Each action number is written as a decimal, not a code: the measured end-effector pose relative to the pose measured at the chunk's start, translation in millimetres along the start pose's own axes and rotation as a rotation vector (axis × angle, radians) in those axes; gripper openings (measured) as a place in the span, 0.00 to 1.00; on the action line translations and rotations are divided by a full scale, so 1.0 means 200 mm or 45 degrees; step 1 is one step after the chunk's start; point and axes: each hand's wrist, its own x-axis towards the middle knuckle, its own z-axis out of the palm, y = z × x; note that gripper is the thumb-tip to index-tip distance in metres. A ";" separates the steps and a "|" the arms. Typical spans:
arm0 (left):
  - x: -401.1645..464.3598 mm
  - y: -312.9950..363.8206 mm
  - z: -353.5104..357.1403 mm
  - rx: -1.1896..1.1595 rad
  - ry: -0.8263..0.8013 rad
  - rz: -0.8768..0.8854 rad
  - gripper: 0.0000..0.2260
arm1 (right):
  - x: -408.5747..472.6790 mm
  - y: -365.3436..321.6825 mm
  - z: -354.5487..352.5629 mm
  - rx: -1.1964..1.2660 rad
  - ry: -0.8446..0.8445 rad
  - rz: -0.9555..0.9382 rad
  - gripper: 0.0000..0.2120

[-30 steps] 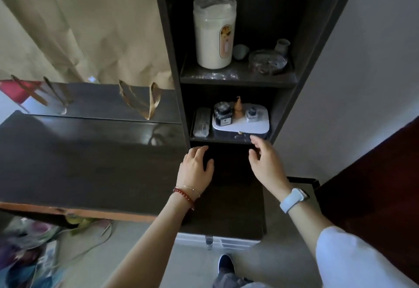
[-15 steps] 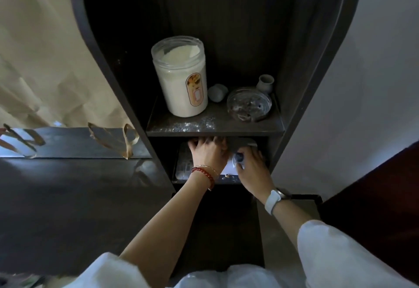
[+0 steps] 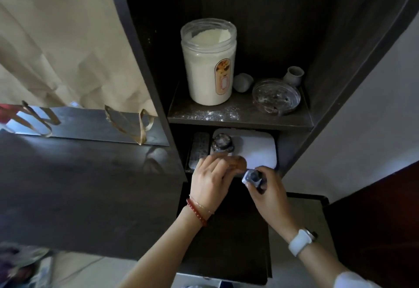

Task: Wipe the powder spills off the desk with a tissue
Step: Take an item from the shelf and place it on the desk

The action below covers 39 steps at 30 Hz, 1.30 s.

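White powder spill (image 3: 213, 114) lies scattered on the dark upper shelf (image 3: 294, 122), in front of a clear jar of white powder (image 3: 209, 61). On the lower shelf sits a flat white box (image 3: 258, 149) with a dark ink bottle (image 3: 222, 143) standing on its left end. My left hand (image 3: 212, 181) is at the front edge of that shelf, closed on a small brown figurine (image 3: 238, 163). My right hand (image 3: 271, 193), beside it, grips a small dark bottle (image 3: 253, 177). No tissue is visible.
A glass dish (image 3: 276, 97), a small grey cup (image 3: 243, 82) and a little vase (image 3: 294, 75) share the upper shelf. A grey remote-like slab (image 3: 199, 149) lies left of the white box. The dark desk top (image 3: 79, 185) stretches left, with gold ribbon loops (image 3: 136, 126) at its back.
Both hands reached into the lower shelf, took the brown figurine and the small bottle off the white box, and drew them back toward the shelf's front edge. The view moved closer.
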 end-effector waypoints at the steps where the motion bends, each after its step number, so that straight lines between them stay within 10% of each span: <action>1: -0.08 -0.03 -0.04 -0.030 -0.007 -0.063 0.04 | -0.04 -0.01 0.04 -0.004 -0.041 -0.019 0.15; 14: -0.38 -0.93 -0.50 -0.018 -0.184 -1.079 0.06 | 0.06 -0.49 1.00 -0.254 -0.626 -0.156 0.19; 33: -0.12 -1.39 -0.09 -0.265 -0.475 -0.959 0.05 | 0.52 -0.42 1.41 -0.918 -0.444 0.288 0.12; 39: -0.12 -1.39 -0.11 -0.323 -0.490 -0.989 0.15 | 0.44 -0.41 1.41 -0.779 -0.330 0.183 0.29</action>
